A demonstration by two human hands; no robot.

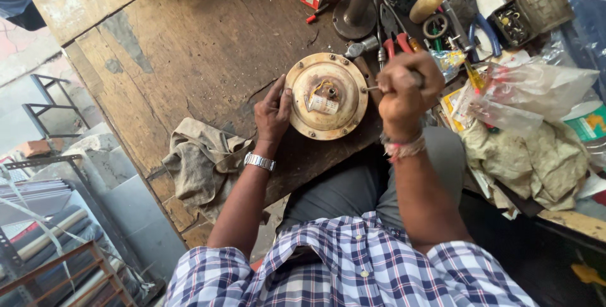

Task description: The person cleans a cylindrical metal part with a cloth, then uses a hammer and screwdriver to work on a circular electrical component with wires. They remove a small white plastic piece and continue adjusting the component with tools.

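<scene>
A round, rusty cream-coloured motor housing (326,97) lies flat on the wooden workbench (189,48), with a small capacitor and wires at its middle. My left hand (273,112) presses against the housing's left rim, fingers spread. My right hand (404,89) is clenched around a screwdriver handle, and the thin shaft (372,88) points at the housing's right edge. A metal watch sits on my left wrist and a thread band on my right.
A dirty rag (202,159) hangs off the bench edge on the left. Pliers (394,35), a hammer (360,48), a glue bottle (428,3), a tin of small parts (530,13) and plastic bags (530,92) crowd the right. A metal post base (355,20) stands behind the housing.
</scene>
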